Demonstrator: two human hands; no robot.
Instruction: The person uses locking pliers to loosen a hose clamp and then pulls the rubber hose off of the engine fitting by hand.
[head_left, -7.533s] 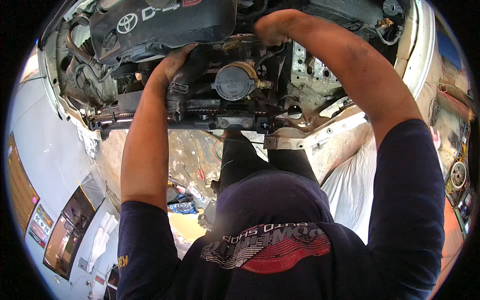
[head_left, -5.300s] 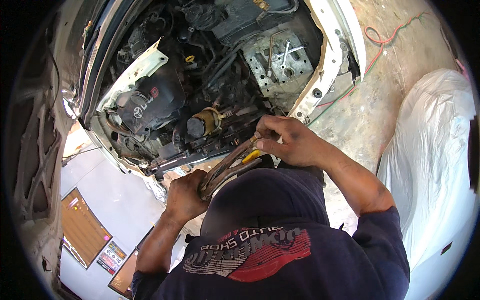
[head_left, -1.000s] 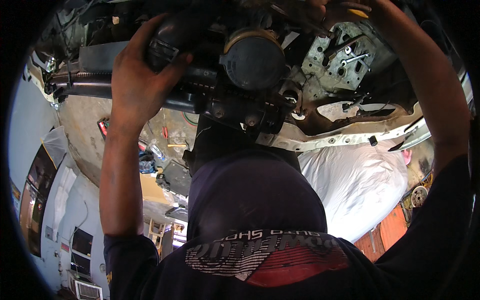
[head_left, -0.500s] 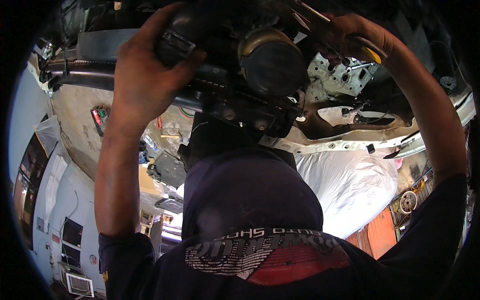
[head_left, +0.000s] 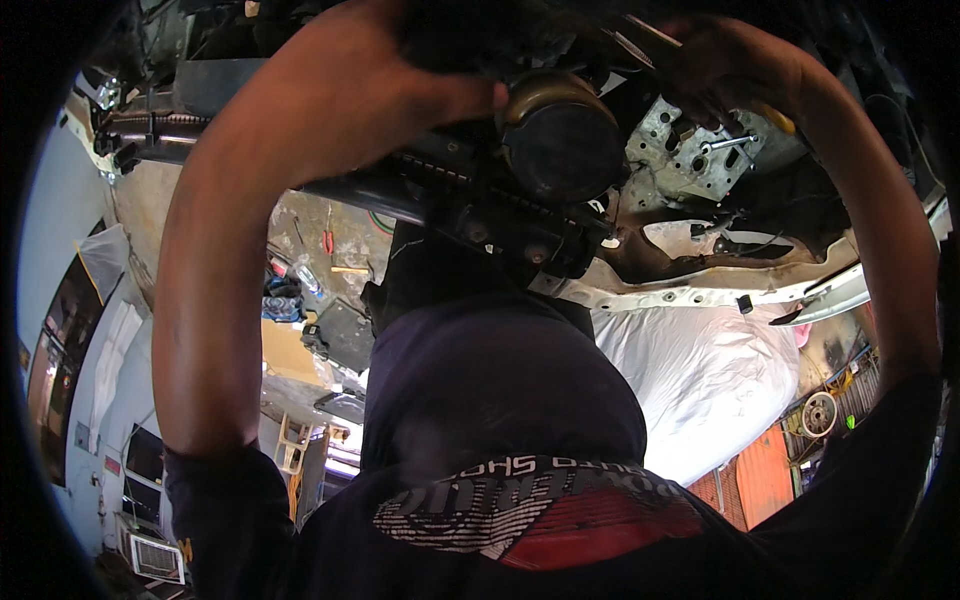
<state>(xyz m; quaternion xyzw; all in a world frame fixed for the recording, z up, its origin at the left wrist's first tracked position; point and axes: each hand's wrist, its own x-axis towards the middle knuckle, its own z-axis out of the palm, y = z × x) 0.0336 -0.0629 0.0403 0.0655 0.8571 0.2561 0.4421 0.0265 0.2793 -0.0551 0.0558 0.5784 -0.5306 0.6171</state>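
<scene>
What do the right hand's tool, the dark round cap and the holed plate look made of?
Tool: probably metal, its slim end glinting; the yellow patch may be plastic coating.
Cap: likely plastic, matte black, no metallic glint.
Plate: probably sheet metal, dull pale grey, stained.

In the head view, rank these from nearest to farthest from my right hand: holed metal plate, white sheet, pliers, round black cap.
1. Pliers, held in your right hand.
2. Holed metal plate, just below it.
3. Round black cap, left of the plate.
4. White sheet, well below.
</scene>
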